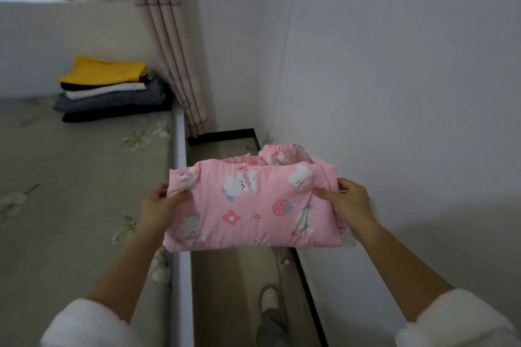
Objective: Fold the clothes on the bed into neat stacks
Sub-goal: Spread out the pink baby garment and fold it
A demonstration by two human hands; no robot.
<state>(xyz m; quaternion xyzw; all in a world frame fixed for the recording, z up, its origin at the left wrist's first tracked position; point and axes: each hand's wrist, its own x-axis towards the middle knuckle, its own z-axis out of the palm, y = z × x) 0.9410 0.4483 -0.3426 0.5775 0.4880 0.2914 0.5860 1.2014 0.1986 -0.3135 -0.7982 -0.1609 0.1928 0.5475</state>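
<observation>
White sleeves frame both arms. Left hand (162,200) and right hand (348,200) pinch opposite ends of folded pink garment (253,205), held in the air beside bed (84,177). Print: rabbits, strawberry; no legible writing. Folded stack (112,90) at bed's far corner.

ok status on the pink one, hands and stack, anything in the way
Left hand and right hand each grip an end of the folded pink garment, held above the floor gap. Folded stack on bed, far corner. Path clear.
</observation>
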